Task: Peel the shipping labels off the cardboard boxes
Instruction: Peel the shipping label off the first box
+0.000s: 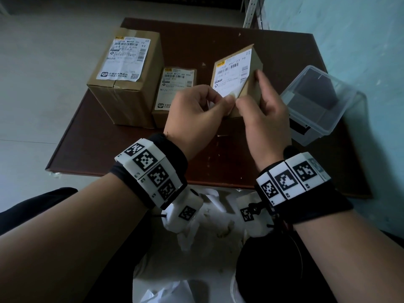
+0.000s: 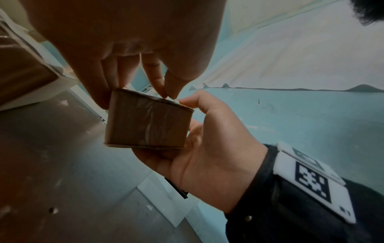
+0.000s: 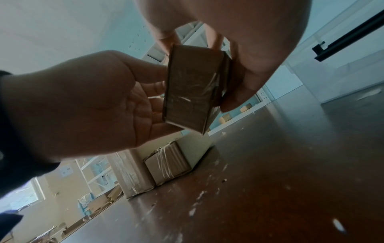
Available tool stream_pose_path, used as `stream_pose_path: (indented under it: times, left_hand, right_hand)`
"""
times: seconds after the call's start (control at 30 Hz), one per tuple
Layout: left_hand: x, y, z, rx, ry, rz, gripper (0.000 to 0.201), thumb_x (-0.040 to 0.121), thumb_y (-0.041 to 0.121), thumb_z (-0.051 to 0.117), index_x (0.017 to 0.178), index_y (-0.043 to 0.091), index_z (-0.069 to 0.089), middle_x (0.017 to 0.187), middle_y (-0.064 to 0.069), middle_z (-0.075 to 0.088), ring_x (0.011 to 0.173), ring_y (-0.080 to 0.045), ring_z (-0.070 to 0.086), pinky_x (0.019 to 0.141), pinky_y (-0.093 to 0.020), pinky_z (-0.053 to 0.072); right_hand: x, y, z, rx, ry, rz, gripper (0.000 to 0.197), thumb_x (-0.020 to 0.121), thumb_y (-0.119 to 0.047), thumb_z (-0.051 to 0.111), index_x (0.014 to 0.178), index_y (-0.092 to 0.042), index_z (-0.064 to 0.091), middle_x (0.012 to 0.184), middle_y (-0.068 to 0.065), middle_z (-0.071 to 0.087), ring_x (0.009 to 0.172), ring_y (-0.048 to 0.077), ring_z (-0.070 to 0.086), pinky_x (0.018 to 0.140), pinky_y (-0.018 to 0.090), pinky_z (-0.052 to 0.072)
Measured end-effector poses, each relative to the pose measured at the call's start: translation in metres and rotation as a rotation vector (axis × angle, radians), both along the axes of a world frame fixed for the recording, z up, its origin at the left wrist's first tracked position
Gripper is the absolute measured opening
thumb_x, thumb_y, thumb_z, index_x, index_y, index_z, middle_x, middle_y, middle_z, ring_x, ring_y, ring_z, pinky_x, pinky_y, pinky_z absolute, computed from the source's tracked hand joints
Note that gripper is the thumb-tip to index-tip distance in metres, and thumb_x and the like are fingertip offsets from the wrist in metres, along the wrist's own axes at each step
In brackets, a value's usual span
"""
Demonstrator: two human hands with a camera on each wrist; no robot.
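1. Peeling has only just begun, by my reading: the label (image 1: 231, 73) on the small box (image 1: 251, 88) is still stuck down over nearly all its face, with only its near corner under the fingers.
2. The left hand (image 1: 194, 110) has thumb and forefinger curled in a pinch at that near corner; whether the corner is truly lifted or only being picked at I cannot tell, since the fingers hide it.
3. The right hand (image 1: 264, 110) grips the small box, thumb on the near edge and fingers wrapped round its right side and back, holding it tilted clear of the table (image 1: 240, 33), above the middle.
4. Two more boxes wait untouched on the left of the table: a big box (image 1: 124, 84) at the far left and a mid box (image 1: 172, 101) just right of it, touching or nearly so. Each still carries a whole label, so most of the task is left.
5. The held label is white, printed with barcodes and small text, lying flat with no wrinkles or tears visible.
6. The small box is plain brown cardboard; the wrist views show clear tape (image 2: 149, 121) running across its underside.
7. A clear lidded tub (image 1: 317, 103) sits at the right edge, and crumpled white scraps (image 1: 196, 226) lie below the near edge; I cannot tell whether these are peeled labels.
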State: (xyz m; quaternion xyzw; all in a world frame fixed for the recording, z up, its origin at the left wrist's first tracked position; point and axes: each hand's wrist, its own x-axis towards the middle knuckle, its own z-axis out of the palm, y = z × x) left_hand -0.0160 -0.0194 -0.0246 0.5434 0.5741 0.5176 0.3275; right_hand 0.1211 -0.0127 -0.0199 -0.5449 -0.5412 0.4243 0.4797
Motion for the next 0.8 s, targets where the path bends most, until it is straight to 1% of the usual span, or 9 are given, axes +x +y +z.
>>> stream_pose_path:
  times: [0.07, 0.17, 0.3, 0.43, 0.5, 0.57, 0.63, 0.7, 0.8]
  left_hand:
    - [0.0010, -0.0003, 0.0005, -0.008, 0.017, -0.020, 0.025, 0.093, 0.031, 0.072, 0.079, 0.010, 0.069, 0.058, -0.007, 0.060, 0.053, -0.014, 0.047, 0.053, -0.028, 0.037]
    - [0.0035, -0.0024, 0.0013, -0.035, 0.015, -0.061, 0.025, 0.095, 0.029, 0.070, 0.083, 0.008, 0.069, 0.059, -0.002, 0.059, 0.053, -0.014, 0.046, 0.053, -0.028, 0.036]
    - [0.0023, -0.0020, 0.0013, -0.073, -0.023, -0.053, 0.027, 0.095, 0.029, 0.070, 0.080, 0.006, 0.068, 0.056, 0.004, 0.054, 0.053, -0.011, 0.044, 0.054, -0.029, 0.035]
    - [0.0016, -0.0036, 0.0002, -0.044, -0.019, -0.059, 0.037, 0.093, 0.040, 0.067, 0.077, 0.006, 0.067, 0.072, -0.019, 0.067, 0.058, -0.022, 0.053, 0.055, -0.036, 0.043]
    - [0.0023, -0.0039, -0.0022, -0.023, -0.033, -0.074, 0.039, 0.092, 0.042, 0.064, 0.072, 0.009, 0.064, 0.079, -0.023, 0.068, 0.065, -0.037, 0.058, 0.057, -0.047, 0.049]
    - [0.0033, -0.0036, -0.0029, -0.014, -0.035, -0.090, 0.039, 0.093, 0.043, 0.062, 0.066, 0.014, 0.059, 0.079, -0.022, 0.063, 0.071, -0.040, 0.055, 0.062, -0.051, 0.048]
    - [0.0048, -0.0027, -0.0035, -0.010, -0.039, -0.109, 0.036, 0.094, 0.039, 0.060, 0.064, 0.019, 0.055, 0.079, -0.012, 0.059, 0.072, -0.029, 0.052, 0.064, -0.044, 0.043]
    - [0.0059, -0.0016, -0.0046, 0.002, -0.066, -0.137, 0.034, 0.095, 0.034, 0.059, 0.067, 0.015, 0.057, 0.090, -0.008, 0.061, 0.085, -0.015, 0.057, 0.071, -0.033, 0.044]
    - [0.0061, -0.0003, -0.0072, -0.011, -0.081, -0.156, 0.032, 0.097, 0.033, 0.059, 0.072, 0.013, 0.060, 0.114, -0.007, 0.068, 0.126, -0.012, 0.055, 0.095, -0.016, 0.042]
  right_hand:
    - [0.0002, 0.0019, -0.0019, 0.006, -0.010, 0.030, 0.079, 0.095, -0.033, 0.060, 0.169, -0.031, 0.033, 0.160, -0.009, 0.056, 0.138, -0.001, 0.056, 0.108, 0.019, 0.052]
    - [-0.0002, 0.0023, -0.0037, -0.003, 0.006, 0.059, 0.085, 0.092, -0.035, 0.053, 0.172, -0.031, 0.024, 0.164, -0.006, 0.051, 0.142, 0.002, 0.054, 0.113, 0.023, 0.050]
    - [-0.0004, -0.0009, -0.0038, -0.016, 0.033, 0.067, 0.079, 0.101, -0.028, 0.054, 0.173, -0.030, 0.021, 0.164, -0.004, 0.051, 0.140, 0.000, 0.055, 0.107, 0.012, 0.049]
    - [0.0004, 0.0001, -0.0028, -0.011, 0.026, 0.059, 0.086, 0.093, -0.037, 0.054, 0.172, -0.029, 0.023, 0.163, -0.004, 0.053, 0.140, 0.002, 0.056, 0.110, 0.018, 0.051]
    - [0.0010, 0.0014, -0.0032, 0.000, 0.033, 0.056, 0.086, 0.091, -0.037, 0.053, 0.172, -0.028, 0.025, 0.163, -0.003, 0.053, 0.140, 0.004, 0.057, 0.113, 0.026, 0.052]
    - [0.0012, 0.0021, -0.0036, 0.005, 0.053, 0.056, 0.084, 0.092, -0.036, 0.053, 0.171, -0.027, 0.026, 0.162, -0.002, 0.054, 0.141, 0.007, 0.057, 0.116, 0.034, 0.052]
    - [0.0009, 0.0023, -0.0038, 0.004, 0.073, 0.067, 0.083, 0.093, -0.033, 0.052, 0.172, -0.026, 0.026, 0.162, -0.001, 0.055, 0.142, 0.008, 0.057, 0.117, 0.035, 0.051]
    - [0.0001, 0.0027, -0.0041, 0.004, 0.089, 0.081, 0.082, 0.094, -0.031, 0.051, 0.172, -0.024, 0.025, 0.162, 0.000, 0.055, 0.142, 0.008, 0.057, 0.117, 0.034, 0.051]
    - [-0.0013, 0.0039, -0.0067, -0.015, 0.123, 0.092, 0.080, 0.096, -0.028, 0.048, 0.172, -0.022, 0.025, 0.159, 0.003, 0.058, 0.142, 0.011, 0.059, 0.118, 0.038, 0.050]
